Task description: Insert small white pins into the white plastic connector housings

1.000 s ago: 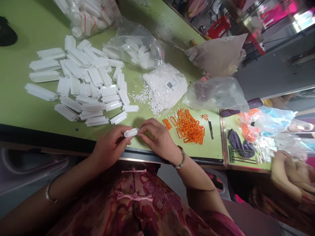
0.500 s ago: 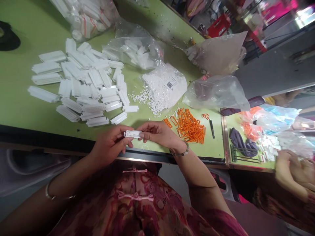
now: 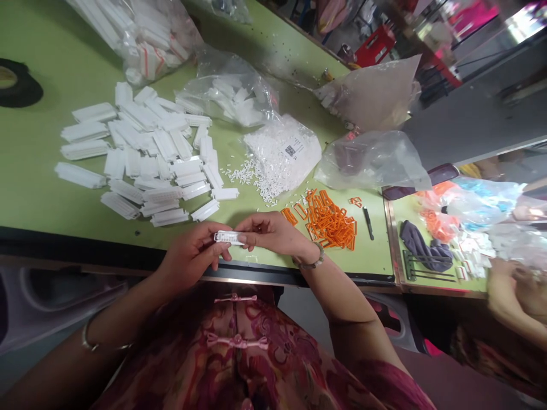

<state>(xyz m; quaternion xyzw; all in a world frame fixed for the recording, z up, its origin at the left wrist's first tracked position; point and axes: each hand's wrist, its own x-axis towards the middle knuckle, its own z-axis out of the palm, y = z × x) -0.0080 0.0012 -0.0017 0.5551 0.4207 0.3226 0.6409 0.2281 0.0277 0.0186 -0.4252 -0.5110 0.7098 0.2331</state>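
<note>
White pc (image 3: 228, 237); L fingers (image 3: 217, 249) & R fingers (image 3: 250, 238) grip ends; QR label (image 3: 291, 151) on bag (image 3: 308, 152); txt too small.

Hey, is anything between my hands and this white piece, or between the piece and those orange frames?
Nothing visible: your left hand and right hand both hold the white piece. Between it and the orange frames, your right hand itself lies across the way.

two hands (image 3: 190, 250) (image 3: 273, 232), one held white piece (image 3: 228, 237), one black tool (image 3: 368, 223)
</note>
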